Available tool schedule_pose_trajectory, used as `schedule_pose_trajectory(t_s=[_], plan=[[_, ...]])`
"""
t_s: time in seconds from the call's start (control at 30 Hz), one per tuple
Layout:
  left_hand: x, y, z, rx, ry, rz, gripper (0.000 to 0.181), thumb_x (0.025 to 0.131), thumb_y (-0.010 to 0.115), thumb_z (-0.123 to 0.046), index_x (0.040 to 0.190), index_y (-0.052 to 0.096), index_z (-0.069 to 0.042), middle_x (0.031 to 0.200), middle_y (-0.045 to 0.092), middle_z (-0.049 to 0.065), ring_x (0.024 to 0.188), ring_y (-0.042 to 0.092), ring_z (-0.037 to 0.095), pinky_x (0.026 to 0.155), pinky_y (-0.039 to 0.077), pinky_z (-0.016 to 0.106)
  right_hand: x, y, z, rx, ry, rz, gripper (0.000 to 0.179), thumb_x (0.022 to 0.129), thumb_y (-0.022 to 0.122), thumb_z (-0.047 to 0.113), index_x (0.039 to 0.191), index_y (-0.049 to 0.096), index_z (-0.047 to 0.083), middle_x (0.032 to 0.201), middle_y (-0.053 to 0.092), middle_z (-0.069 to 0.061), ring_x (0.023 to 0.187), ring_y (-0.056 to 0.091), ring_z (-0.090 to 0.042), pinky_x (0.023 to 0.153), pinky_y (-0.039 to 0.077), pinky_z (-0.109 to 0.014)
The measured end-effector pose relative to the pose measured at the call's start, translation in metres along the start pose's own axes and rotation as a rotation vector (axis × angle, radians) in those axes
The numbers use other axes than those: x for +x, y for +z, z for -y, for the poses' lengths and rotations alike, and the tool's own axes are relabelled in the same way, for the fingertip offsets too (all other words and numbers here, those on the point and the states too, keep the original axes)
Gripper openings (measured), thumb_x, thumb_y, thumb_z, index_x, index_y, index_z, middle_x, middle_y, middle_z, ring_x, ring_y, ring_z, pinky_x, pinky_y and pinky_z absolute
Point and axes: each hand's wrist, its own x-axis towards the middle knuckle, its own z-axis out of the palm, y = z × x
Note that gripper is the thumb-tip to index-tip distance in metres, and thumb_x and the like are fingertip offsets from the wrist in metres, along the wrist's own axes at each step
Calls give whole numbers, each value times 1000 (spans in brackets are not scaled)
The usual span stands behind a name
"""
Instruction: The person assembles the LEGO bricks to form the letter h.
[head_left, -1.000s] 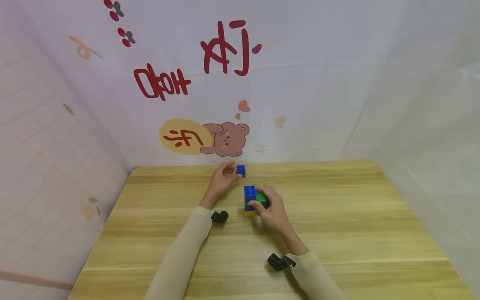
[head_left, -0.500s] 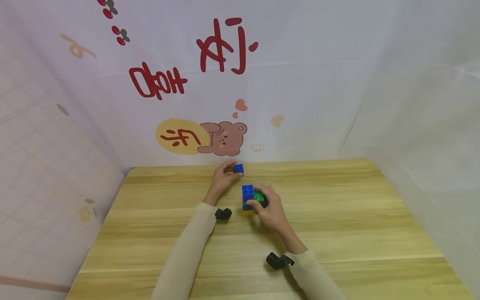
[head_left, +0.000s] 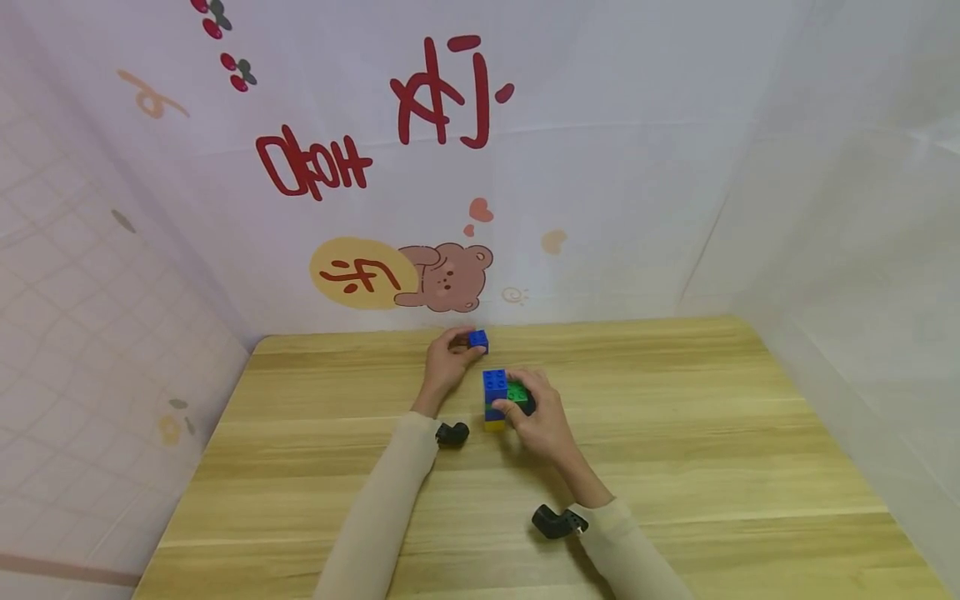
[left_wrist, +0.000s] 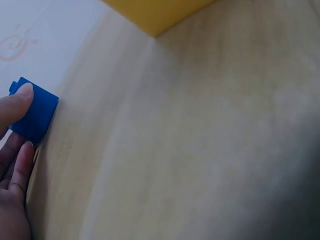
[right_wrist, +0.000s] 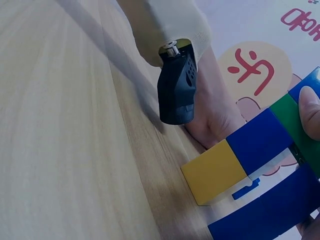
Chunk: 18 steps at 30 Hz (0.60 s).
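Near the table's back edge, my left hand (head_left: pixel 447 363) pinches a small blue toy brick (head_left: pixel 478 342). Its thumb lies across the brick's face in the left wrist view, with other fingers underneath. My right hand (head_left: pixel 543 418) grips a structure of joined toy bricks from its right side. One column shows a yellow brick (right_wrist: pixel 216 172) at the bottom, then a blue brick (right_wrist: pixel 260 141), a green brick (right_wrist: pixel 296 122) and a studded blue brick (head_left: pixel 495 382) on top. The green part extends right, under my fingers. A second blue section (right_wrist: pixel 270 210) hangs beside the column.
The wooden table (head_left: pixel 675 467) meets a white printed backdrop (head_left: pixel 600 167) just behind the small brick. White sheets also close off both sides. A black camera mount sits on each cuff, the left mount (head_left: pixel 453 434) and the right mount (head_left: pixel 558 522).
My left hand has come in closer around the small blue brick, its wrist shifting slightly right. The right hand keeps its hold on the structure. The head view has shifted slightly.
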Motion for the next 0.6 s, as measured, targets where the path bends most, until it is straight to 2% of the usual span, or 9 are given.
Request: schedule_pose_trajectory(t_s=[0.27,0.6], plan=[[-4,1,-1,-32,11,-46,41,88,82,-21,127,71,-13,116,71,14,105,67,26,96,60,39,1,-2,0,17,3,3,42,86,83,22,125,69,15,124,67,-7,115,57,-20,98,48,-36],[-6,-2,0,-87,12,-55,40,85,85,-26,122,74,-16,110,72,11,99,68,21,87,59,29,0,-3,2,13,10,9,45,86,83,21,128,68,15,119,66,-7,108,57,-20,92,48,-31]])
